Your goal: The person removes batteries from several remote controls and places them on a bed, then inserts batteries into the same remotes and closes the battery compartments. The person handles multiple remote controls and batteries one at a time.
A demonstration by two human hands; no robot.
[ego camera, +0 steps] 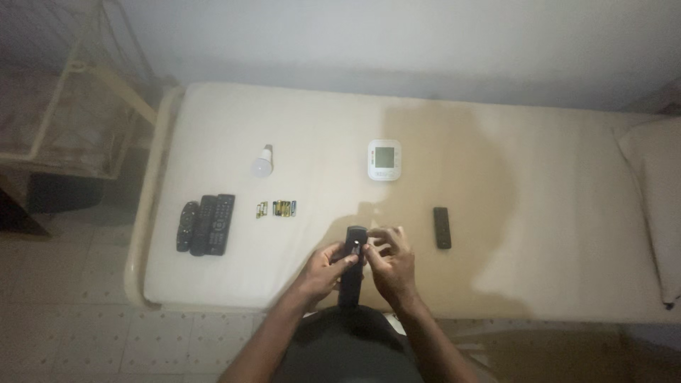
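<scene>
A black remote control [352, 273] stands lengthwise over the near edge of a cream mattress [496, 184]. My left hand [325, 272] grips its left side, thumb across the top. On the remote's upper right, the fingers of my right hand [391, 261] are bent over its top end; whether they pinch something small I cannot tell. A narrow black cover piece [442, 227] lies on the mattress just right of my right hand.
Three black remotes [206, 224] lie side by side at the left. Several small batteries [277, 208] sit right of them, a white bulb [262, 162] behind. A white display device [384, 159] rests mid-mattress. A pillow [656, 198] is far right, a wire rack [71, 106] far left.
</scene>
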